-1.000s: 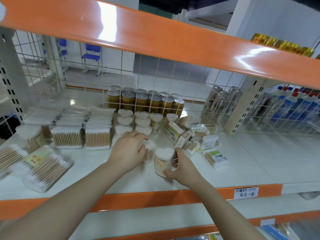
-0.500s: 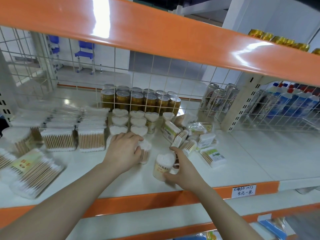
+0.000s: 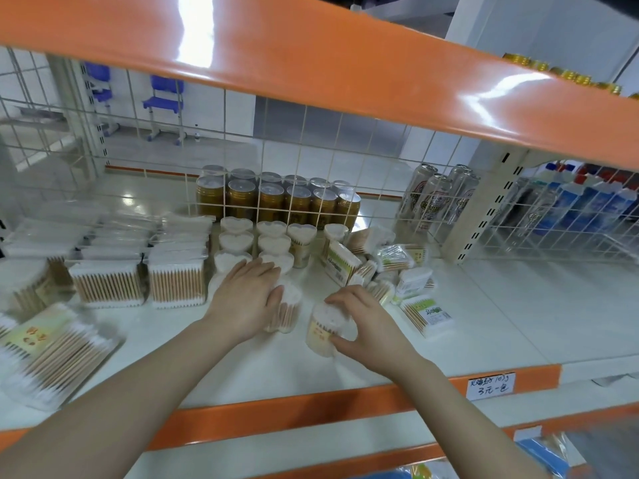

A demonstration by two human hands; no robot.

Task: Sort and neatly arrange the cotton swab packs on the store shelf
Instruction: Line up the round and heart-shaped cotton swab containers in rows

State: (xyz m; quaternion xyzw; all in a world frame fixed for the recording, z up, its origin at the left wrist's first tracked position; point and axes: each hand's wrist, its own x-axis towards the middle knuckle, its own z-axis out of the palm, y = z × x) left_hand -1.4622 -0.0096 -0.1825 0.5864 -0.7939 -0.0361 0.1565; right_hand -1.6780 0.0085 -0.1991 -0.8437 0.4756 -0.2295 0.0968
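Shelf board [image 3: 518,323], white with an orange front lip, carries all the stock.

Far left, at the front edge: flat clear bags of wooden-stick cotton swabs [image 3: 52,354], lying askew. Behind them, toward the left rear: square clear boxes of swabs [image 3: 176,281] stood in tidy rows, sticks upright.

Centre rear: heart-lidded clear plastic swab tubs [image 3: 237,242] ranked in columns against the wire grid back. Gold cans [image 3: 273,202] sit beyond the grid.

Left hand [image 3: 247,299] lies over the front of the tub columns, fingers spread fairly flat, thumb against a clear tub of swabs [image 3: 288,311] that stands upright just to its right. Reads as pressing and steadying rather than gripping; what the palm covers is hidden.

Right hand [image 3: 366,323] grasps a second clear heart-topped swab tub [image 3: 326,328], fingers curled over the top rim, thumb at the base. Tub sits near the middle of the front edge, leaning slightly, its long axis close to vertical.

Key relation: the held tub lies just right of and in front of the left hand's tub, near but apart. Judging by the columns, it belongs to the left and rearward; the right hand has it, and the left is nearer the slot.

Right of centre: small green-labelled swab packets [image 3: 427,316] lie jumbled, not yet sorted.
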